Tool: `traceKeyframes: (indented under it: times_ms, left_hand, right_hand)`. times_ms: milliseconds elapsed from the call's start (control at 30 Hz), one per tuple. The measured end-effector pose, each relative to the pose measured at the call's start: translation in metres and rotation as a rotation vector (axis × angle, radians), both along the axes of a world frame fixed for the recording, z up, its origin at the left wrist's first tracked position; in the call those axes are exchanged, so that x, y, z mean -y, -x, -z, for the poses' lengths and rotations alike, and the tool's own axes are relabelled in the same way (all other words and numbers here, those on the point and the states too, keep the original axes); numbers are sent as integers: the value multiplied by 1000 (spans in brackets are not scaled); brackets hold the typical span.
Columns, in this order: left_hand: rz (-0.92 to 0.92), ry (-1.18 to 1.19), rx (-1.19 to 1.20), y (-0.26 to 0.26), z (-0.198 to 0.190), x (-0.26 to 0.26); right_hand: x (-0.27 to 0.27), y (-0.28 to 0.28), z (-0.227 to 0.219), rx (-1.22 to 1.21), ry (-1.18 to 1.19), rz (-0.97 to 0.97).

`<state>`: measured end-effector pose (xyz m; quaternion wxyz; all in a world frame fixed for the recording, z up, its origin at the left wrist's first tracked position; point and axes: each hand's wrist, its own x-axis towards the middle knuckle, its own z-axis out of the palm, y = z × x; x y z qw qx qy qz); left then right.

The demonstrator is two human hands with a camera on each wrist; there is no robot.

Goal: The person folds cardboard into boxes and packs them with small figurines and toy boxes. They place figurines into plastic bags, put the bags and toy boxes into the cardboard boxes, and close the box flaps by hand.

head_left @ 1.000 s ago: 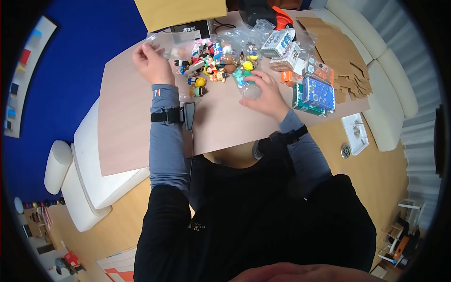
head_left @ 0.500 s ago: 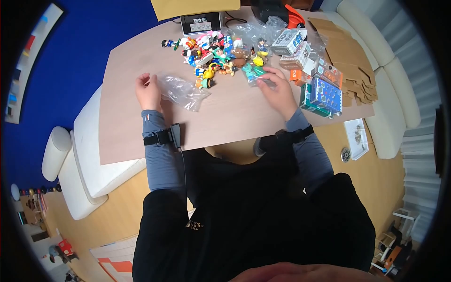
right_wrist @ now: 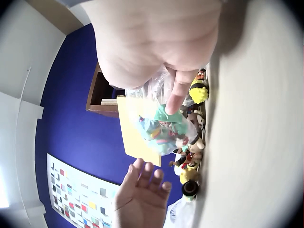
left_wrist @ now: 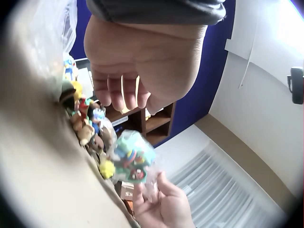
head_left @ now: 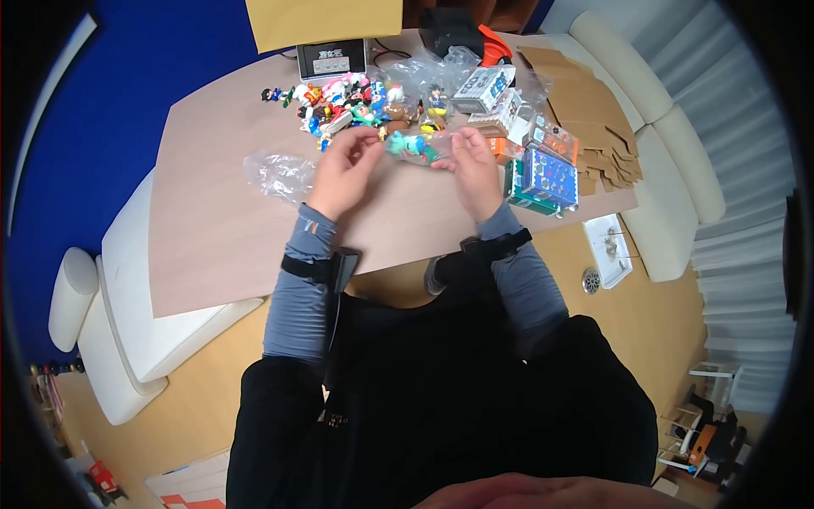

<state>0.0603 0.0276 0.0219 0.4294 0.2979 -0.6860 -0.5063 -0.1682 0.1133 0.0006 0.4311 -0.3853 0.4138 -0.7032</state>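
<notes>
My right hand (head_left: 476, 170) pinches one end of a clear plastic bag (right_wrist: 156, 88) with a turquoise-green toy figure (head_left: 409, 147) inside. Bright coloured details show through the film in the left wrist view, where the bagged figure (left_wrist: 133, 154) is raised above the table. My left hand (head_left: 343, 174) is at the bag's left side with loosely bent fingers. Both wrist views show a gap between those fingers and the bag. A crumpled clear bag (head_left: 280, 176) lies on the table to the left of my left hand.
A heap of small toy figures (head_left: 343, 102) lies beyond my hands. Small printed boxes (head_left: 549, 176) are stacked at the right, beside flattened brown cardboard (head_left: 585, 110). More clear plastic (head_left: 415, 78) lies behind the heap. A small screen (head_left: 332, 61) stands at the back.
My left hand let the loose plastic bag drop to the table, then came right, toward the bagged figure. My right hand has lifted that figure and brought it in front of me.
</notes>
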Motion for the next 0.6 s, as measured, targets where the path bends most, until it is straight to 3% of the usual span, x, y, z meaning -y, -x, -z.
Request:
traceKeyframes:
  times_ms: [67,133,233,333,367,433,600]
  left_hand:
    - [74,-127,-9,10,4,-7]
    - [60,-189,-16,12,4,-10]
    - [46,-289,-69,9,6,-7]
    - [57,-405,-260,3,4,-2]
    - [63,-403,-249,2,1,-2]
    - [-42,-451,-329,1,-4,-4]
    - [-129,-450,-376,3,-15,3]
  right_hand:
    - [2,-6,-5,60,-19,-40]
    - [7,-7,-3,160,7,-170]
    - [15,-14,-9,327,-28,-192]
    - [30,-20,-6,436,3,-279]
    - [36,-22,-1,445,10,-272]
    - [46,-28,11,418,6,-456]
    - [48,-45,8,327,-6,-486]
